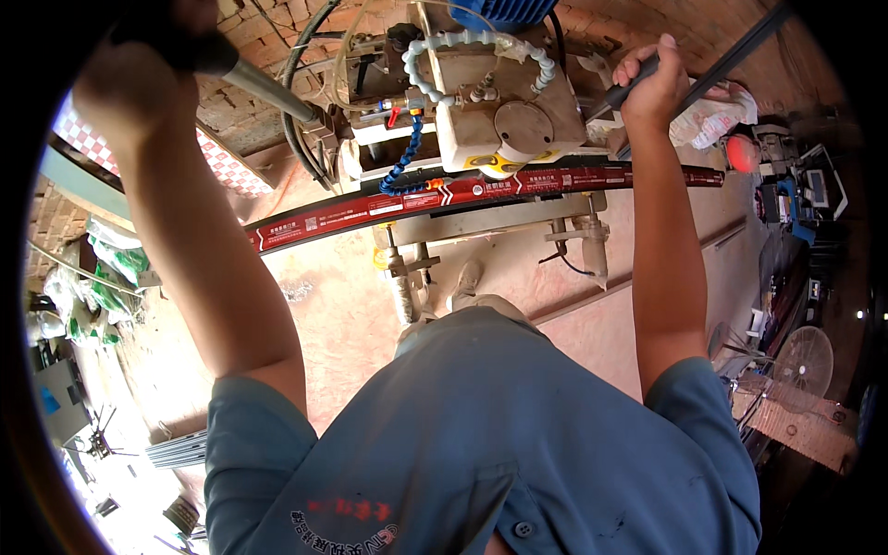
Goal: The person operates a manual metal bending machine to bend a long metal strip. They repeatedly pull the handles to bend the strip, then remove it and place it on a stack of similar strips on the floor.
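Note:
A machine [523, 102] with a pale, worn head stands in front of me. Across it lies a long dark profile bar [486, 187] with red printed film along its side. At the upper left my left hand [139, 92] is closed around the black grip of a metal lever [268, 91]; its fingers are partly in shadow. At the upper right my right hand [655, 85] wraps round the black grip of a second lever [633, 83]. A blue segmented coolant hose [407, 157] bends down to the bar, ending in an orange nozzle. A white segmented hose [462, 39] loops above the head.
A blue motor [504, 11] sits at the machine's far side. Clamps [398, 268] hang below the bar, near my shoe [467, 277]. A dark long bar [731, 69] slants behind my right hand. Bags [116, 264] lie at left; a fan [803, 361] stands at right.

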